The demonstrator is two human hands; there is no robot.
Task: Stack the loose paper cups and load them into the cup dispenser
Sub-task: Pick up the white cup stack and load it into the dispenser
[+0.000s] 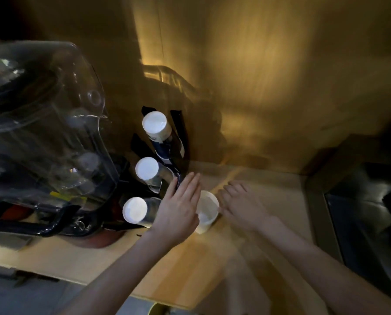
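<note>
One white paper cup (207, 209) stands upright on the wooden counter (131, 258), mouth up. My left hand (178, 210) is flat and open just left of it, its fingers stretched toward the wall and covering part of the rim. My right hand (242, 204) hovers open just right of the cup, blurred by motion. Neither hand grips the cup. The black cup dispenser (178, 135) leans against the wall left of my hands. It holds three cup stacks, their white bottoms facing me: top (154, 122), middle (147, 168), bottom (134, 209).
A large clear plastic container (42, 114) on a black base fills the left side. A wooden wall (269, 76) rises behind the counter. A dark metal recess (360, 212) drops off at the right edge. The counter's front edge runs below my forearms.
</note>
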